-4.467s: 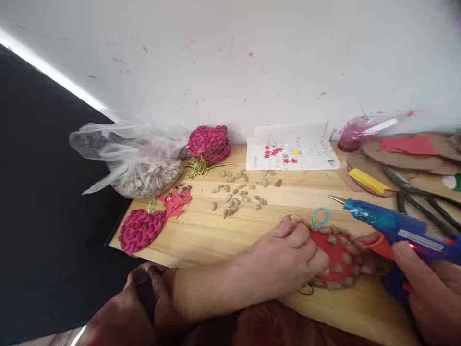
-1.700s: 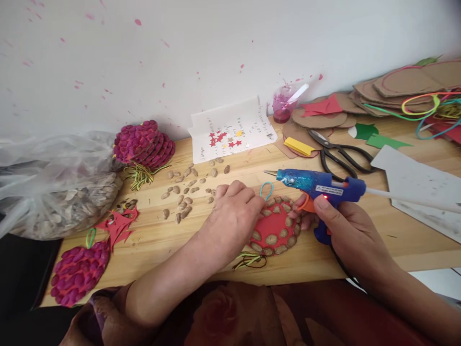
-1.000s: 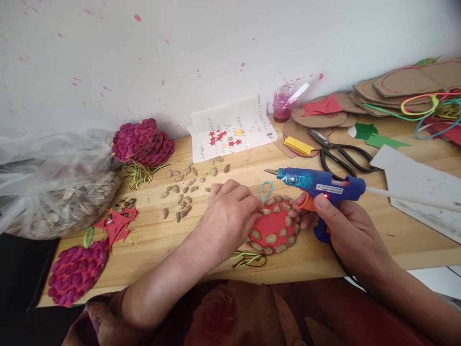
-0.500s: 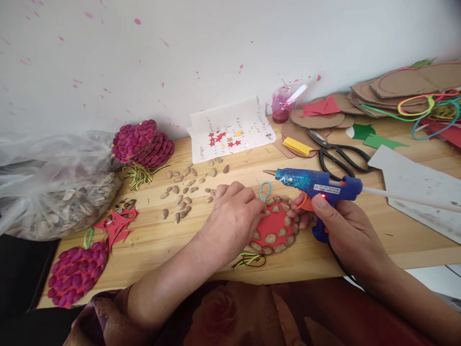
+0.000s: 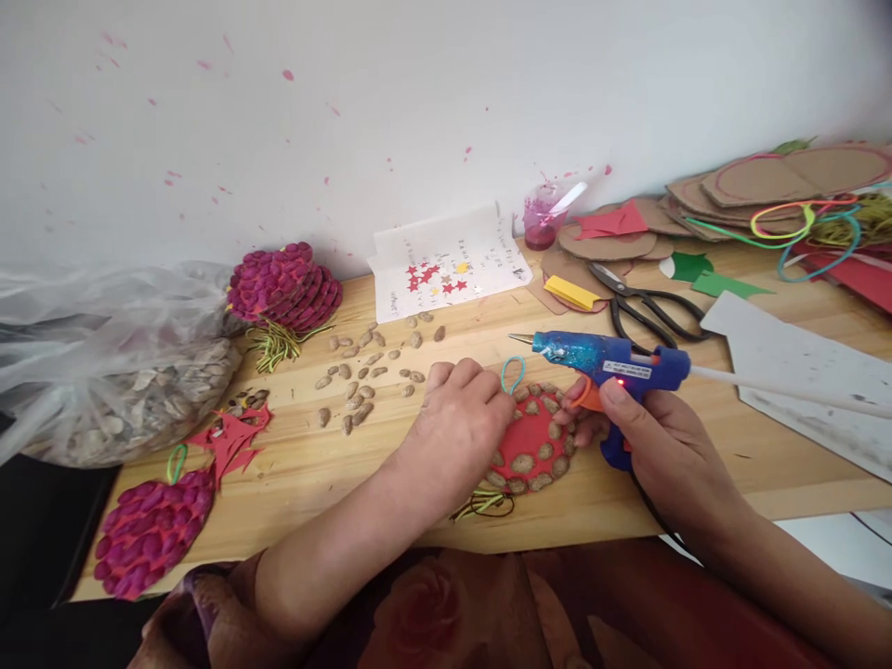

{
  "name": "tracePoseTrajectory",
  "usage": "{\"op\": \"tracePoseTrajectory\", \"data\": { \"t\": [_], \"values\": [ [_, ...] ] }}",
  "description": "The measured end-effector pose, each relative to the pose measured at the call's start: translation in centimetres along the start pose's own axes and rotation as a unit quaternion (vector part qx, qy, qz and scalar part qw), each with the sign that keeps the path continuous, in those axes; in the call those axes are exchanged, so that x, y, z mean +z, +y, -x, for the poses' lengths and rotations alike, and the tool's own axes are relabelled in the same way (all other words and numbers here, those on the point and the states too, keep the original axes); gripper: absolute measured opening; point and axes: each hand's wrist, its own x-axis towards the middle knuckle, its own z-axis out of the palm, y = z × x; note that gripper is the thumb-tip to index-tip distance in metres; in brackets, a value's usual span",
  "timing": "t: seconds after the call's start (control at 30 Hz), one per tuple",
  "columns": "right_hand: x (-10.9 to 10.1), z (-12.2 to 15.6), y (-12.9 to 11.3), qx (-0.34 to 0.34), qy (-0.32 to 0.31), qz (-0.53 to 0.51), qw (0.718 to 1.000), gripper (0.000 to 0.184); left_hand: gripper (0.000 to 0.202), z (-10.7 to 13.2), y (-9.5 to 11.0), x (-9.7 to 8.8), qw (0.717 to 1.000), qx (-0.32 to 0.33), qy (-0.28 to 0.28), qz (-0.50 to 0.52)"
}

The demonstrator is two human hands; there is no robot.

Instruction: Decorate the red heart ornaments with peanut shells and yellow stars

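A blue hot glue gun (image 5: 606, 362) with an orange trigger is in my right hand (image 5: 669, 446), its metal nozzle pointing left and its red light on. Below the nozzle lies a round red disc (image 5: 533, 435) with peanut shells (image 5: 522, 463) set around its edge and a partial inner ring. A blue loop (image 5: 514, 373) is at its top, and a green-yellow tassel (image 5: 484, 504) at its bottom. My left hand (image 5: 464, 423) curls over the disc's left side, fingers closed; its fingertips and whatever they hold are hidden. Several loose peanut shells (image 5: 359, 401) lie to the left.
Purple shell-covered discs (image 5: 275, 283) are stacked near a plastic bag of shells (image 5: 160, 400); another purple disc (image 5: 150, 534) lies front left. Paper stars rest on a white sheet (image 5: 390, 297). Scissors (image 5: 651, 311), a pink-stained cup (image 5: 540, 223) and cardboard pieces (image 5: 801, 181) are at the back right.
The view has shifted slightly. Both hands keep nearly the same place over the disc, and the glue gun remains in my right hand.
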Motion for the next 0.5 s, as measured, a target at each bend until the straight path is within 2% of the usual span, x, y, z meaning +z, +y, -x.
{"op": "tracePoseTrajectory", "data": {
  "t": [0.1, 0.17, 0.23, 0.3, 0.37, 0.43, 0.5],
  "values": [
    [0.0, 0.0, 0.0, -0.006, -0.005, -0.023, 1.0, 0.036, 0.022, 0.1, 0.2, 0.0, 1.0, 0.005, -0.001, -0.011],
    [0.1, 0.0, 0.0, -0.01, -0.009, -0.04, 0.999, 0.034, 0.02, 0.2, 0.1, 0.1, 1.0, -0.007, 0.01, 0.025],
    [0.0, 0.0, 0.0, -0.019, -0.013, -0.06, 0.998, 0.034, 0.016, 0.3, -0.2, 0.0, 0.993, -0.04, 0.031, 0.107],
    [-0.1, 0.1, 0.1, -0.031, -0.015, -0.075, 0.997, 0.035, 0.01, 0.3, -0.7, -0.3, 0.968, -0.097, 0.055, 0.227],
    [-0.4, 0.3, 0.2, -0.048, -0.024, -0.079, 0.995, 0.035, 0.006, 0.3, -1.3, -0.6, 0.907, -0.172, 0.058, 0.38],
    [-0.6, 0.6, 0.3, -0.07, -0.038, -0.07, 0.994, 0.033, 0.012, 0.3, -1.9, -0.8, 0.813, -0.233, 0.04, 0.532],
    [-0.7, 0.8, 0.3, -0.099, -0.049, -0.047, 0.993, 0.031, 0.019, 0.3, -2.3, -0.7, 0.716, -0.265, 0.033, 0.645]
  ]
}}
